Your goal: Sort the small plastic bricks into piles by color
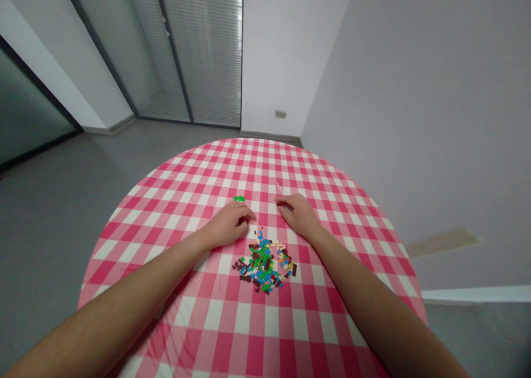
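Note:
My left hand (230, 223) rests on the checked tablecloth with its fingers loosely bent, thumb and forefinger apart, and no object showing between them. Just beyond its knuckles lies a small group of bright green building bricks (239, 199). Across from it, my right hand (299, 213) also lies on the cloth, fingers slightly curled and a gap visible by the thumb; I see nothing held in it. A loose pile of small building bricks (263, 264) in green, blue, brown, cream, red and yellow spreads nearer to me, below and between both hands, touched by neither.
The round table (215, 317) wears a red and white checked cloth with some creases at the left. A thin pale strip (279, 186) lies just beyond my right fingertips. A grey wall (435, 118) stands at the right, glass doors (199, 52) at the back left.

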